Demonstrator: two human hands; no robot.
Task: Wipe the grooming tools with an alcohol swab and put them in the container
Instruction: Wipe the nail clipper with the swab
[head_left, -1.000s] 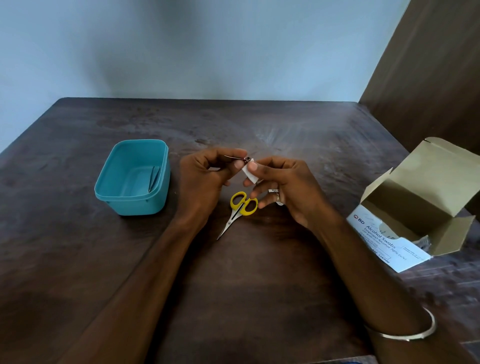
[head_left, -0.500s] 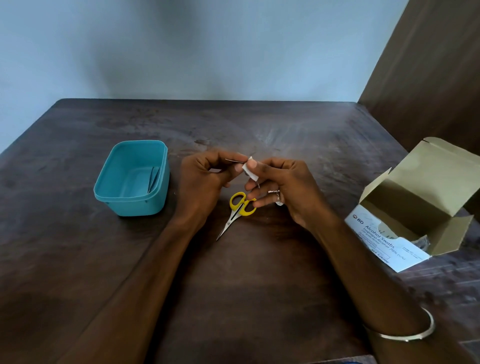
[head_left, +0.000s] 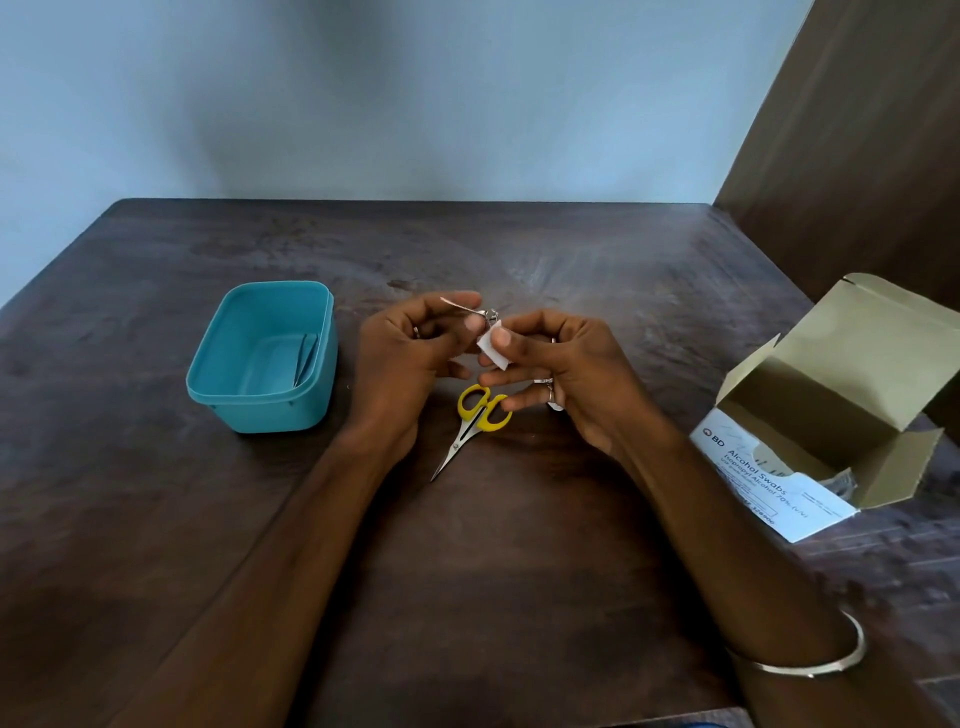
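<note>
My left hand (head_left: 410, 358) holds a small metal nail clipper (head_left: 475, 310) above the middle of the table; its lever sticks out to the upper left. My right hand (head_left: 566, 374) pinches a white alcohol swab (head_left: 492, 349) against the clipper's end. Under both hands, small scissors with yellow handles (head_left: 480, 410) lie on the wood, blades pointing toward me and left. A teal plastic container (head_left: 262, 358) stands to the left with a thin metal tool (head_left: 306, 358) resting against its inner right wall.
An open cardboard box of alcohol swabs (head_left: 826, 431) lies at the right edge of the dark wooden table (head_left: 493, 571). A brown panel rises at the back right, and a pale wall stands behind the table.
The swab has slid along the clipper's end and now shows more below my right thumb. Both hands stay in the same spot, with the clipper turned slightly.
</note>
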